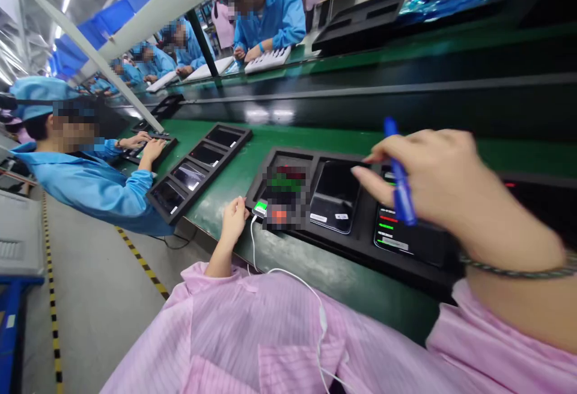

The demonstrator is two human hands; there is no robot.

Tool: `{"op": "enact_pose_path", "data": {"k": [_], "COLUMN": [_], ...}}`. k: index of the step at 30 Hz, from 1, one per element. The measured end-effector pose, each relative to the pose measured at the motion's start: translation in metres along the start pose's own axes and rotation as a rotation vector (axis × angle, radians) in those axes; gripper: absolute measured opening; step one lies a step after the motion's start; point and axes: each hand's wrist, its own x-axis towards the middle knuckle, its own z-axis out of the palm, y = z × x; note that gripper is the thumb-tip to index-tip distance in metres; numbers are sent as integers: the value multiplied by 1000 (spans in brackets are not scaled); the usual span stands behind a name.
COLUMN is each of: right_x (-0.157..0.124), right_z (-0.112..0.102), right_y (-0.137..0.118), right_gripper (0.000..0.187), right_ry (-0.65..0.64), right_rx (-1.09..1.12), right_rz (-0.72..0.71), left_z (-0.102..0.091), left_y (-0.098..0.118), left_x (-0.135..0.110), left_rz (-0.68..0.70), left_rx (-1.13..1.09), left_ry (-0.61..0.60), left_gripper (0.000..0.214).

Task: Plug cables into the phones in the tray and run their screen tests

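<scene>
My right hand [444, 180] hovers over a black tray [333, 243] of phones, its fingers closed round a blue pen [400, 186]. The index finger stretches out toward the dark-screened middle phone [331, 198]. Under the hand lies a phone with red and green lines on its screen [392, 231]. My left hand [234, 216] rests at the tray's left end, fingers curled by the plug of a white cable [288, 277] that runs into the leftmost phone [282, 195]. Pink sleeves cover both arms.
The tray sits on a green conveyor belt [234, 165]. A second black tray with several phones [198, 168] lies further left. A person in a blue coat and cap [85, 171] works at another tray. More blue-coated people sit across the line.
</scene>
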Motion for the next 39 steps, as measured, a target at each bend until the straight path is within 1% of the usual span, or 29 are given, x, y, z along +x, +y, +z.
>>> {"op": "enact_pose_path", "data": {"k": [2,5,6,8,10,12,13,15,17,19,21,23,25,30,34,39], "right_x": [-7,-19,-22,-26,-27,-27,-26,-28,-33,-39,-44,-47,-46,-43,-44,-45], "right_z": [13,38,46,60,71,76,76,75,72,70,69,70,71,76,79,85], "right_y": [-38,-89,-101,-114,-118,-117,-116,-113,-109,-107,-107,-108,-110,-113,-111,-110], "right_gripper": [18,17,20,26,29,29,27,24,22,22,22,22,25,42,47,53], "right_ry": [-70,-193,-212,-243,-287,-327,-327,-271,-188,-141,-120,-110,-113,-190,-236,-264], "right_rx": [130,334,375,432,460,469,468,456,436,413,391,364,336,301,309,286], "right_rz": [-104,-186,-196,-200,-198,-201,-190,-114,20,139,187,173,151,174,157,234], "left_z": [-1,-1,-1,0,1,1,0,-1,-2,-3,-4,-4,-4,-4,-4,-4], "left_y": [-3,-6,-7,-8,-8,-8,-7,-6,-5,-4,-3,-2,-1,0,1,1], "left_x": [0,-2,-3,-4,-5,-5,-5,-4,-3,-2,-2,-2,-2,-3,-3,-3], "left_rz": [-25,-28,-19,0,14,17,14,2,-16,-33,-48,-61,-66,-65,-73,-77], "left_rx": [-53,-126,-148,-187,-218,-239,-245,-251,-251,-248,-249,-256,-263,-266,-265,-262], "left_ry": [-22,-39,-39,-33,-32,-42,-51,-72,-94,-115,-130,-136,-139,-144,-144,-131], "left_gripper": [66,68,67,65,63,64,65,68,67,65,65,66,67,66,66,65]}}
